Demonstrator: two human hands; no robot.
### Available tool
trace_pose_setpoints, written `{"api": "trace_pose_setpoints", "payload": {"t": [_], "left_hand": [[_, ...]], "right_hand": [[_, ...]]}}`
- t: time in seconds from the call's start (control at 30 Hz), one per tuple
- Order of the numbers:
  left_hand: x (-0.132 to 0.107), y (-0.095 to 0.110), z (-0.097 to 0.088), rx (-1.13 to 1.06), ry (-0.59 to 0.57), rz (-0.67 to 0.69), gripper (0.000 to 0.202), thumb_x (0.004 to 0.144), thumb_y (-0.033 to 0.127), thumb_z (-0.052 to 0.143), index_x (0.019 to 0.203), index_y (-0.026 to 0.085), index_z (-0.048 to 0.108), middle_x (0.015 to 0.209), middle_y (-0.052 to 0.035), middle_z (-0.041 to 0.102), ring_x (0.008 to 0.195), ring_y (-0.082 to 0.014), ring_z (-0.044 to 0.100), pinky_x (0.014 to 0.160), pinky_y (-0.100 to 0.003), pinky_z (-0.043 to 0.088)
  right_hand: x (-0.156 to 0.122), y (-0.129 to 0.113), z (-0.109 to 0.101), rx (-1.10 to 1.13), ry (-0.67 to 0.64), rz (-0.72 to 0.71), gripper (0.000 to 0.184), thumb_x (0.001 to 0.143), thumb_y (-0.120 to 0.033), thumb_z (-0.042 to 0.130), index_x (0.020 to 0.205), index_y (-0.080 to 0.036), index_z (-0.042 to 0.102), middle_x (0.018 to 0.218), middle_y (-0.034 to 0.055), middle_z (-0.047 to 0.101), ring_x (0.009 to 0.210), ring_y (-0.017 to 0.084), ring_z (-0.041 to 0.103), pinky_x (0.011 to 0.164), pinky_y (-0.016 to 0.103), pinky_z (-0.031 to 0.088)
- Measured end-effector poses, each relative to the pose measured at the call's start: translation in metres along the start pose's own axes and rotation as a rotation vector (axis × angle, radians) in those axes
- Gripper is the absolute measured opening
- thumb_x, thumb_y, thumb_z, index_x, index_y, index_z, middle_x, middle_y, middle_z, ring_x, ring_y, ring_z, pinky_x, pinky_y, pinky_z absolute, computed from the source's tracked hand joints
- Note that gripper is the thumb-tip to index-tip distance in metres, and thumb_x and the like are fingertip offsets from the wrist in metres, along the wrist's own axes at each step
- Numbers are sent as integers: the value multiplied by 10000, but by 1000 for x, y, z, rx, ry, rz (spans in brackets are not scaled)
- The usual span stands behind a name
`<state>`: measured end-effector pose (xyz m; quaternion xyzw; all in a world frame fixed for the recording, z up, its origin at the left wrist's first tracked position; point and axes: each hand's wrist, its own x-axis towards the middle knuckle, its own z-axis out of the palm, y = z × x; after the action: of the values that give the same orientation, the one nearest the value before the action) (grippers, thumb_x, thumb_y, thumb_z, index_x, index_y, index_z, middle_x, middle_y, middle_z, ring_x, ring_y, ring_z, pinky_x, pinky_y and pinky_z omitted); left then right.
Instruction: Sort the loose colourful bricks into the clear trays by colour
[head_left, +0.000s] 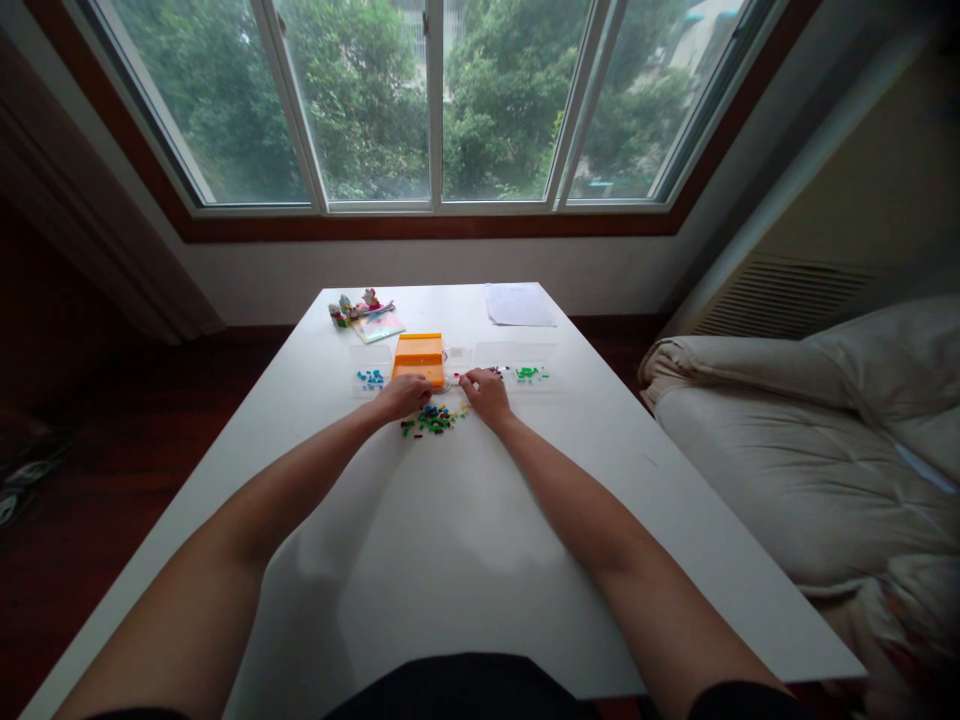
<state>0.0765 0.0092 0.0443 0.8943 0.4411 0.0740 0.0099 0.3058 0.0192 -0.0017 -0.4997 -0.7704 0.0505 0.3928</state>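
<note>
Reaching out with both arms, I rest my left hand [403, 397] and my right hand [486, 393] at either side of the small pile of coloured bricks [433, 419] on the white table [450, 540]. My fingers curl down at the pile's edge; whether they pinch a piece I cannot tell, they are too small to read. A careless sweep could, I judge, scatter bricks toward the table edge. Just beyond my knuckles stands the orange box [419, 357], with blue pieces [370, 378] to its left, green pieces [529, 373] to its right, and a paper sheet [519, 304] farther off.
</note>
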Motion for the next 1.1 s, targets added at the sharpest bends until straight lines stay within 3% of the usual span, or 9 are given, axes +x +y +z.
{"api": "trace_pose_setpoints", "payload": {"t": [0.2,0.4,0.77,0.9,1.1], "left_hand": [[-1,1,-1,-19,1,0,202,876,200,528,874,179,729,916,-83,712,812,-192,653,718,-264,472],[0,-10,-6,-71,74,-66,167,849,189,554,881,181,718,918,-66,708,803,-186,635,713,-269,463],[9,-37,-8,-2,260,-391,176,887,223,536,968,190,689,977,-89,688,886,-216,615,763,-306,476],[8,-30,-5,31,302,-325,195,923,239,511,985,192,691,1019,-106,671,960,-238,593,799,-325,472],[7,-12,-6,-6,113,-80,178,917,219,539,943,209,716,986,-69,685,899,-200,614,756,-280,462]], "right_hand": [[0,0,0,7,-3,8,274,974,-291,512,799,-190,695,844,56,689,856,189,591,824,289,396],[0,0,0,8,-2,2,272,978,-289,512,802,-190,695,833,51,683,850,186,589,812,286,394],[0,-1,-1,7,-11,12,275,976,-290,513,788,-192,687,822,51,677,833,187,579,801,289,393],[0,-1,0,7,3,6,279,978,-294,512,784,-193,686,817,50,676,828,185,581,797,288,395],[0,-1,0,4,-3,15,285,977,-305,511,781,-194,685,826,51,681,837,187,584,806,289,397]]}}
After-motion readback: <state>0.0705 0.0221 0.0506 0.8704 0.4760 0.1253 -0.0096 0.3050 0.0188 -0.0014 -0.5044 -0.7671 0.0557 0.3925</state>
